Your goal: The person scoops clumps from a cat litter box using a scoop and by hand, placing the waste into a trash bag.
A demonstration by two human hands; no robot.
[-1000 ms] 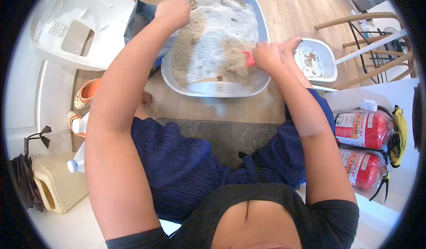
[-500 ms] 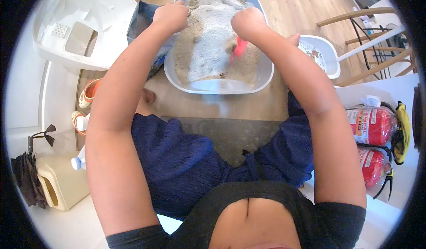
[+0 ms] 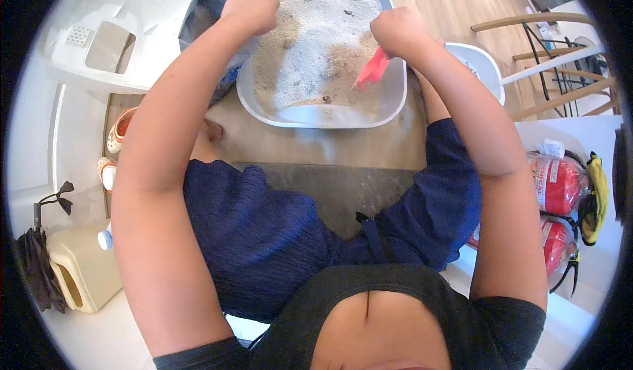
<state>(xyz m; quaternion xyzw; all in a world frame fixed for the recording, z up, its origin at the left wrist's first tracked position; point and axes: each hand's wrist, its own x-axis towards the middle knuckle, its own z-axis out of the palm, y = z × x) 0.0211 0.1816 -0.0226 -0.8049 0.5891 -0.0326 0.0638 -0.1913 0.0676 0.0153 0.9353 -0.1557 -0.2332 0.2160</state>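
Note:
A grey-rimmed litter box [image 3: 321,117] full of pale and tan litter [image 3: 306,47] lies in front of me on the floor. My right hand [image 3: 399,32] is closed around a pinkish-red litter scoop [image 3: 372,70], its blade angled down over the right side of the litter. Small dark clumps show on the litter surface. My left hand [image 3: 250,11] is a fist over the box's left rim, beside a dark bag [image 3: 208,14]; what its fingers hold is hidden.
A white litter box cover [image 3: 142,14] stands at left. Right of the box are a white long-handled dustpan [image 3: 484,73] and wooden chair legs [image 3: 560,100]. Red fire extinguishers [image 3: 557,185] lie at right; orange-trimmed clogs [image 3: 122,129] and a beige bin [image 3: 86,258] are at left.
My right hand has moved right with the scoop, whose blade now shows more fully. A brown patch of litter has spread where the scoop was. My left hand stays by the rim.

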